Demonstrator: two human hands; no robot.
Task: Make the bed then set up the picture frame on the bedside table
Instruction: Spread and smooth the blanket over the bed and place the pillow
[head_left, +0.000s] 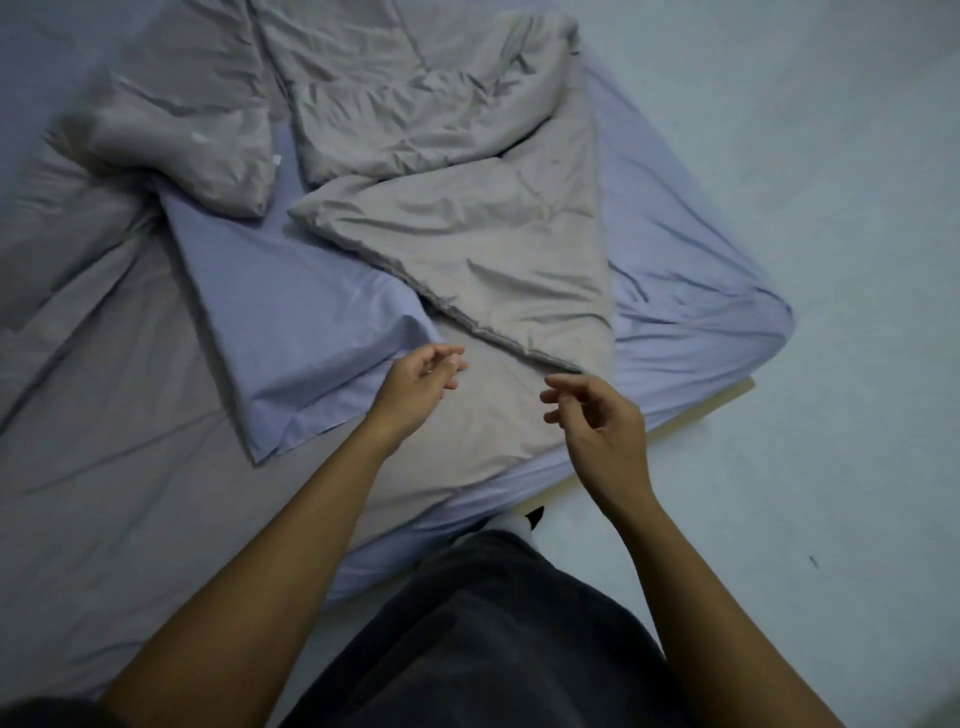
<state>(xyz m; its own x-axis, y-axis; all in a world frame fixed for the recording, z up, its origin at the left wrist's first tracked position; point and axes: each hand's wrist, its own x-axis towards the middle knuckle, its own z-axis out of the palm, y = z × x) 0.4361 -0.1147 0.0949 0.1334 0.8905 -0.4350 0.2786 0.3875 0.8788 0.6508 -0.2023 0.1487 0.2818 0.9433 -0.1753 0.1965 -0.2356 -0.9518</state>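
Presently both hands, left hand (423, 382) and right hand (597, 415), hover empty, fingers loosely curled; duvet (457, 234) soft, limp, likely light; best gripped at near corner.

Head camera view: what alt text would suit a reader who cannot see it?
A person's left hand and right hand, both empty, reach over a crumpled beige duvet on a blue sheet at the bed's corner, seen from above.
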